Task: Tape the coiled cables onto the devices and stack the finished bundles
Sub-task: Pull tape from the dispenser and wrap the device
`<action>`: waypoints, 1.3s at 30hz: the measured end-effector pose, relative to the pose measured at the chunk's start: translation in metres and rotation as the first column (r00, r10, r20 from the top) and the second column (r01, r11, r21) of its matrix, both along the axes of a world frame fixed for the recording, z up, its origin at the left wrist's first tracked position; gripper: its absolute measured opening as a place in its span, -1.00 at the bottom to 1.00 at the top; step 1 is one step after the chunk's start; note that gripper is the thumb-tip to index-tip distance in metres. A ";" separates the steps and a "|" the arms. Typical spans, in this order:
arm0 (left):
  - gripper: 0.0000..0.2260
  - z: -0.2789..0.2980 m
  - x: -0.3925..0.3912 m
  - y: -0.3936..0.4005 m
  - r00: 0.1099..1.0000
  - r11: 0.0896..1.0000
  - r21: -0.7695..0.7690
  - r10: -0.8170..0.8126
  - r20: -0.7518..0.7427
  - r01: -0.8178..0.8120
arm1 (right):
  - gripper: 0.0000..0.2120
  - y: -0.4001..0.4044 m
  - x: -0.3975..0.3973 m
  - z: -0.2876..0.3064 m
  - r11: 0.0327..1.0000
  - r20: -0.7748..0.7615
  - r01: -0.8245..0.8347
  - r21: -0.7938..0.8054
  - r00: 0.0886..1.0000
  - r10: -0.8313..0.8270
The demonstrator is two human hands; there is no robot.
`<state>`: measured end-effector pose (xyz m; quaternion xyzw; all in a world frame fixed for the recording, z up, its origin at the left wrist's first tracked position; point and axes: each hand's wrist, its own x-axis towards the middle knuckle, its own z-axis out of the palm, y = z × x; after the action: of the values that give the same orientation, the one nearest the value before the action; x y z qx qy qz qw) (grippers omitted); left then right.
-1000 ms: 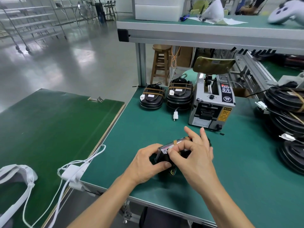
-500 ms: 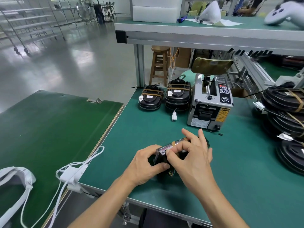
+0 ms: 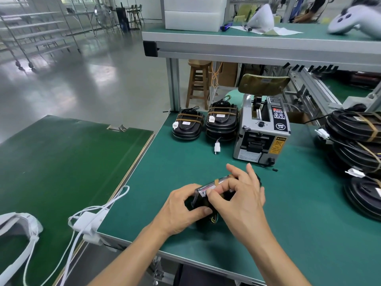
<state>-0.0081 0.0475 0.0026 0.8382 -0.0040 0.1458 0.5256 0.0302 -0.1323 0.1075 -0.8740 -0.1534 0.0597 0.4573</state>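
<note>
the left hand (image 3: 181, 209) grips the black device with its shiny metal edge (image 3: 208, 187), tilted up off the green surface (image 3: 309, 213). the right hand (image 3: 241, 195) pinches a strip of brown tape (image 3: 216, 181) over that edge. best to press the tape flat, fingers (image 3: 231, 187) smoothing outward while the left steadies it.

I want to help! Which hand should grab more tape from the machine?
Probably the right hand: the tape dispenser stands just beyond it on its side, while the left hand grips the device and steadies it.
</note>
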 end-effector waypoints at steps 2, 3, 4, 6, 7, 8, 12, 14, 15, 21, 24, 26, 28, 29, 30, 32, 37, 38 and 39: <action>-0.50 0.000 0.000 0.000 1.000 1.000 0.002 0.001 0.007 -0.001 | -0.82 0.000 0.000 -0.001 1.000 0.002 0.003 0.009 1.000 -0.003; -0.49 0.000 0.000 0.000 1.000 1.000 0.006 0.002 0.006 -0.002 | -0.82 -0.001 -0.001 -0.002 1.000 0.002 0.005 0.014 1.000 -0.005; -0.49 0.000 0.000 0.000 1.000 1.000 0.008 0.001 0.005 -0.001 | -0.82 -0.001 -0.001 -0.003 1.000 0.003 0.007 0.018 1.000 -0.007; -0.49 0.001 0.000 0.000 1.000 1.000 0.008 -0.001 0.001 0.001 | -0.81 -0.001 -0.002 -0.005 0.999 0.006 0.011 0.033 1.000 -0.012; -0.50 0.001 -0.001 -0.001 1.000 1.000 0.010 -0.002 0.000 0.002 | -0.81 -0.001 -0.002 -0.006 0.999 0.008 0.018 0.050 1.000 -0.019; -0.50 0.002 -0.001 -0.001 1.000 1.000 0.012 -0.002 -0.001 0.002 | -0.81 -0.001 -0.002 -0.006 0.997 0.009 0.029 0.068 1.000 -0.030; -0.50 0.002 -0.001 -0.001 1.000 1.000 0.013 0.000 -0.002 0.000 | -0.73 0.001 -0.004 -0.009 0.995 0.049 0.050 0.089 0.997 -0.055; -0.47 0.003 -0.002 -0.001 1.000 1.000 0.004 0.007 -0.004 -0.007 | -0.75 0.003 -0.004 -0.012 0.992 0.071 0.052 0.113 0.996 -0.060; -0.47 0.003 -0.002 -0.001 1.000 1.000 -0.003 0.008 -0.005 -0.008 | -0.77 0.004 -0.003 -0.013 0.990 0.081 0.055 0.127 0.995 -0.065; -0.59 0.004 -0.001 -0.001 1.000 1.000 0.006 0.013 -0.001 -0.013 | -0.86 0.006 -0.004 -0.017 0.984 0.098 0.074 0.163 0.991 -0.091; -0.70 0.003 -0.001 0.000 1.000 1.000 0.018 0.006 -0.019 -0.006 | -0.70 0.006 -0.008 -0.017 0.991 0.104 0.073 0.108 0.991 -0.084; -0.68 0.001 0.000 0.000 1.000 1.000 0.014 0.008 -0.025 -0.008 | -0.60 0.007 -0.008 -0.017 0.996 0.118 0.061 0.068 0.991 -0.069; -0.71 0.001 0.000 -0.001 0.999 1.000 0.022 0.018 -0.035 -0.017 | -0.48 0.009 -0.009 -0.016 0.999 0.139 0.046 0.019 0.989 -0.048; -0.73 0.002 0.001 -0.001 0.999 0.999 0.030 0.021 -0.031 -0.020 | -0.46 0.008 -0.009 -0.016 0.999 0.141 0.040 0.017 0.989 -0.042; -0.75 0.002 0.001 -0.001 1.000 0.999 0.040 0.020 -0.019 -0.019 | -0.48 0.007 -0.009 -0.014 0.998 0.129 0.037 0.041 0.991 -0.042; -0.78 0.002 0.001 -0.001 1.000 0.999 0.052 0.008 0.004 -0.008 | -0.59 0.004 -0.005 -0.011 0.991 0.087 0.041 0.131 0.995 -0.052; -0.46 0.002 0.000 0.002 1.000 1.000 -0.025 -0.009 -0.003 0.009 | -0.84 -0.019 0.039 -0.009 0.891 0.028 0.289 0.351 0.948 -0.319; -0.44 0.002 0.000 0.001 1.000 1.000 -0.027 -0.012 -0.007 0.012 | -0.88 -0.024 0.056 -0.010 0.858 -0.016 0.338 0.387 0.933 -0.361; -0.43 0.002 0.000 0.001 1.000 1.000 -0.028 -0.012 -0.012 0.012 | -0.89 -0.028 0.074 -0.010 0.829 -0.064 0.378 0.412 0.920 -0.387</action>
<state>-0.0080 0.0488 0.0050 0.8316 -0.0038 0.1374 0.5381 0.1042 -0.1608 0.0970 -0.7697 0.0105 -0.0767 0.6337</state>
